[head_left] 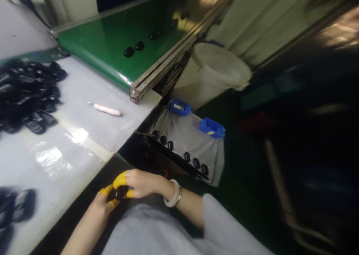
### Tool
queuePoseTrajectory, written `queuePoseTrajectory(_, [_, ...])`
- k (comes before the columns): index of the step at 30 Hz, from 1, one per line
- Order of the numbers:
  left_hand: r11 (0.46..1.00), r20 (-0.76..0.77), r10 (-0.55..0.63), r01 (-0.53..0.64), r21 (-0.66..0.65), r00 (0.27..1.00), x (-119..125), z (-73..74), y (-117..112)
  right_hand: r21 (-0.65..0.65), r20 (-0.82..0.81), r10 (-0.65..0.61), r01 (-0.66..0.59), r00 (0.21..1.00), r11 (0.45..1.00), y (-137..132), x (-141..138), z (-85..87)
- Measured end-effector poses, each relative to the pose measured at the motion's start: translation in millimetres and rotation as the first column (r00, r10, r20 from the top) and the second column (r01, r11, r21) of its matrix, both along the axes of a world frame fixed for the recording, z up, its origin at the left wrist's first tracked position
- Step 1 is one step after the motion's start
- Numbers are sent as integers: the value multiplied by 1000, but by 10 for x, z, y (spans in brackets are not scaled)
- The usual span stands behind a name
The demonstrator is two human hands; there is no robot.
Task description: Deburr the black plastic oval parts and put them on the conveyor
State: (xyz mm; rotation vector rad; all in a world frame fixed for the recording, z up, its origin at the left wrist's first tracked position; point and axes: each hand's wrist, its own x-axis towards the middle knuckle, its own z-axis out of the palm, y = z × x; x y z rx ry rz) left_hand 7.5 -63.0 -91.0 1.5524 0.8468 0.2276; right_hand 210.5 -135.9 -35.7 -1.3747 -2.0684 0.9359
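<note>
Left hand [103,200], right hand [140,182]: yellow-covered fingertips [120,179] closed on one small black piece [121,193] between them, held near the grey top [146,225], beside the white table [106,131]. On that table, a pale-handled tool [108,110] lies apart from a heap of black pieces [28,86].

Can see only part of the black piece [120,193] between left hand [104,199] and right hand [139,182].
Cannot count the heap [28,88] on the desk [80,86], cut off at left; cannot make out the blurred pieces [24,205] near its front edge, nor read the slips [178,106] in the blue bins [210,124] beyond its corner.
</note>
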Motion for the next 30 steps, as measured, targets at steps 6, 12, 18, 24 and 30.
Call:
queuePoseTrajectory(6, [857, -91, 287, -298, -419, 954, 112, 86, -83, -73, -140, -32, 22, 990, 997, 57, 44, -99])
queuePoseTrajectory(12, [755, -173, 371, -405, -515, 912, 308, 193, -143, -258, -206, -110, 54, 972, 965, 46, 113, -149])
queuePoseTrajectory(18, [867, -160, 162, -218, -448, 974, 473, 119, -248, -382, -282, -280, 160, 918, 910, -131, 182, -244])
queuePoseTrajectory(24, [992, -70, -100, 105, 73, 993, 350, 136, -49, -457, -112, -775, 660, 622, 596, -521, 714, -577])
queuePoseTrajectory(30, [799, -62, -382, 363, 480, 922, -6, 121, 148, -272, 341, -932, 962, 126, 31, -1223, 1633, -903])
